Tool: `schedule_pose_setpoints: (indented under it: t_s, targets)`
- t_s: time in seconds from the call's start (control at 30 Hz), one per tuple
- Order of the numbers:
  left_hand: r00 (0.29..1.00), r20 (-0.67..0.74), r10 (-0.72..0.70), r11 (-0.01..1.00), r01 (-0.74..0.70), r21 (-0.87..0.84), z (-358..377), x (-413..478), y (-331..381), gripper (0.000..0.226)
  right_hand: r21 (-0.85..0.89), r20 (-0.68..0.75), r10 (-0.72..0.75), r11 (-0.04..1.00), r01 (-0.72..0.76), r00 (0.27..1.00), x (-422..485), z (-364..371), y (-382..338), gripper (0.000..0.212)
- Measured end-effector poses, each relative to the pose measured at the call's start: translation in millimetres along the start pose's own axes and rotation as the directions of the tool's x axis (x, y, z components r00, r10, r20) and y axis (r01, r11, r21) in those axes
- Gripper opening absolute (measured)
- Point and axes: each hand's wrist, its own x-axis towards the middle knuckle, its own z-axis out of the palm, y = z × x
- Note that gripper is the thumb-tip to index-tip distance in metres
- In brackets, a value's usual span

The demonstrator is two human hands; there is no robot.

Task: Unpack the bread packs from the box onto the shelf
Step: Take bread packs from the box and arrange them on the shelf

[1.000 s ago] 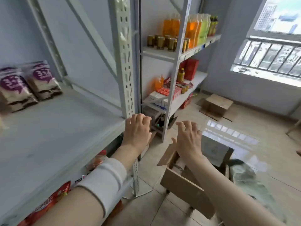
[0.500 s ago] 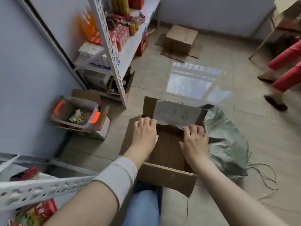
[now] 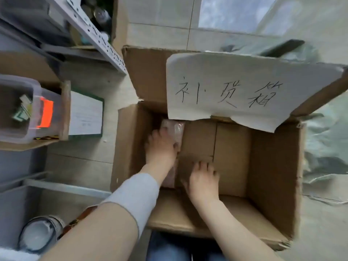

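On the left is a clear bin (image 3: 17, 110) with an orange clip. Next comes the grey shelf post (image 3: 98, 34). Then the open box (image 3: 273, 166), with a white paper (image 3: 235, 87) on its far flap. My left hand (image 3: 162, 147) is down in the box's left side, fingers curled on a bread pack (image 3: 176, 128). My right hand (image 3: 204, 180) is just beside it, open, fingers spread low over the box floor. A grey bag (image 3: 323, 144) lies on the right.
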Motion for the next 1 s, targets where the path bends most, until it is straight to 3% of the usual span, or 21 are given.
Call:
schedule_pose_setpoints:
  t_s: [0.1,0.17,0.27,0.33,0.43,0.57,0.77,0.9,1.0]
  targets:
    - [0.994,-0.003,-0.106,0.977,0.104,-0.187,31.5,41.9,-4.7,0.06,0.185,0.173,0.086,0.976,-0.118,0.981,39.1,36.0,-17.3,0.068]
    - [0.988,-0.034,-0.152,0.951,0.137,-0.278,47.1,59.2,-4.3,0.062,0.328,0.28,0.132,0.918,-0.224,0.951,56.3,53.2,-26.8,0.061]
    - [0.97,-0.141,-0.2,0.922,0.137,-0.362,61.4,66.2,-2.9,0.062,0.442,0.315,0.153,0.85,-0.287,0.937,66.2,70.4,-35.0,0.044]
    - [0.958,-0.195,-0.21,0.882,0.1,-0.46,61.2,64.5,-3.1,0.068,0.486,0.341,0.161,0.813,-0.32,0.926,67.0,74.8,-35.5,0.045]
    - [0.963,-0.137,-0.233,0.802,0.11,-0.587,49.3,64.5,-4.9,0.081,0.579,0.39,0.148,0.728,-0.367,0.909,58.1,70.7,-27.8,0.053]
    - [0.982,0.082,-0.171,0.837,0.189,-0.513,28.8,65.1,-7.9,0.069,0.681,0.342,0.156,0.638,-0.359,0.927,30.0,50.3,0.3,0.056]
    - [0.975,0.092,-0.204,0.631,0.203,-0.749,-9.6,18.5,-9.3,0.057,0.732,0.201,0.261,0.6,-0.322,0.944,-26.5,11.9,71.1,0.064]
    - [0.972,0.057,-0.227,0.532,0.173,-0.829,-33.1,-53.1,-26.3,0.06,0.829,0.21,0.245,0.469,-0.306,0.946,-74.2,-13.6,104.3,0.045]
    - [0.961,0.053,-0.271,0.359,0.152,-0.921,-48.8,-127.8,-47.6,0.056,0.877,0.124,0.196,0.437,-0.2,0.973,-111.0,-32.9,105.7,0.037]
